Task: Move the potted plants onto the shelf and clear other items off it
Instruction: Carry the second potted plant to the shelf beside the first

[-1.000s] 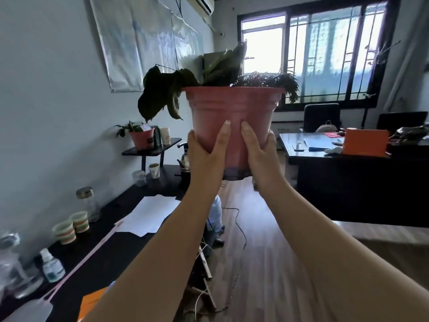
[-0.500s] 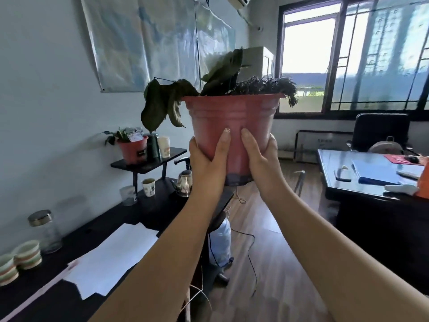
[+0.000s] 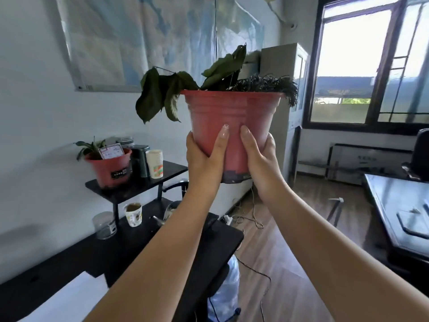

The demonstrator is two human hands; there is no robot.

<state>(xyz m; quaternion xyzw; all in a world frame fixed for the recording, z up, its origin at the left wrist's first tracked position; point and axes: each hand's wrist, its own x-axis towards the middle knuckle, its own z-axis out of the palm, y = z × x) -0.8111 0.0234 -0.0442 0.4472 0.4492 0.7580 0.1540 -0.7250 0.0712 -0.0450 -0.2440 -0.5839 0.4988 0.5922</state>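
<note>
I hold a large red potted plant (image 3: 232,112) with drooping dark leaves up in front of me. My left hand (image 3: 205,156) and my right hand (image 3: 261,159) clasp its lower sides. To the left and lower stands a small black shelf (image 3: 171,169) on the black desk. On the shelf sit a smaller red potted plant (image 3: 109,167), a dark green canister (image 3: 140,160) and a stack of paper cups (image 3: 155,162). The held pot hangs to the right of the shelf and above it.
Under the shelf the black desk (image 3: 130,247) carries a paper cup (image 3: 133,213), a clear glass (image 3: 104,225) and a kettle partly hidden by my left arm. White paper (image 3: 69,296) lies nearer me. Another dark desk (image 3: 399,212) stands right; cables trail over the wooden floor.
I have come closer to the shelf, which looks larger and nearer. The view has swung left. Both hands keep the same hold on the large pot.
</note>
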